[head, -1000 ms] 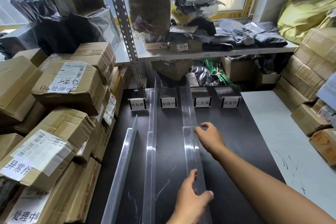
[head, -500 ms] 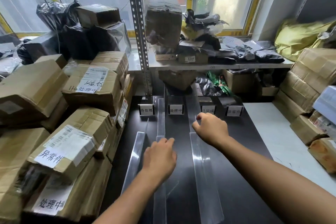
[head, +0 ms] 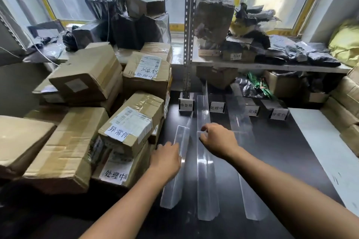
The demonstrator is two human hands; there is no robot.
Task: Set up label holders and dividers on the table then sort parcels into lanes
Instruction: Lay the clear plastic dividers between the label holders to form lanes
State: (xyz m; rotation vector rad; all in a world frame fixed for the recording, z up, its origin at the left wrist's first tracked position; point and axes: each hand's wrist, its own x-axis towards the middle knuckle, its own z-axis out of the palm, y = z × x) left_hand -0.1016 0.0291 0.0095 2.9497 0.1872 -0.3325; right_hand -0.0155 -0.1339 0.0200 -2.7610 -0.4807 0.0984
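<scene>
Down on the black table [head: 303, 153], three clear dividers are lying lengthwise, running toward the row of label holders at the far edge; the left hand [head: 165, 158] is sitting against the left divider [head: 173, 186], fingers bunched along its raised wall, though I cannot tell whether the thumb is closing round it, since the back of the hand is hiding that; the right hand [head: 217, 139] is working the middle divider [head: 206, 184], forefinger and thumb curling in to pinch the far end of its upright flange, right where a further strip [head: 203, 105] is butting on; the right divider [head: 251, 198] is lying apart, untouched; these are looking like thin angled plastic, so I'm judging them light, stiff across but whippy along the length, and likely to skate on that smooth top; the upright flange is the place to take hold, one hand towards each end; now the writing: the first holder [head: 186, 105] is reading 待处理, the second holder [head: 217, 107] 处理中, the third holder [head: 252, 111] is showing only 完成 past the glare, the fourth holder [head: 278, 115] is blurring, seemingly 异常件; over on the left the stacked parcels [head: 64, 151] are carrying handwritten slips, 异常件 on the upper box [head: 136, 110], 处理中 on the lower box [head: 114, 175]
</scene>
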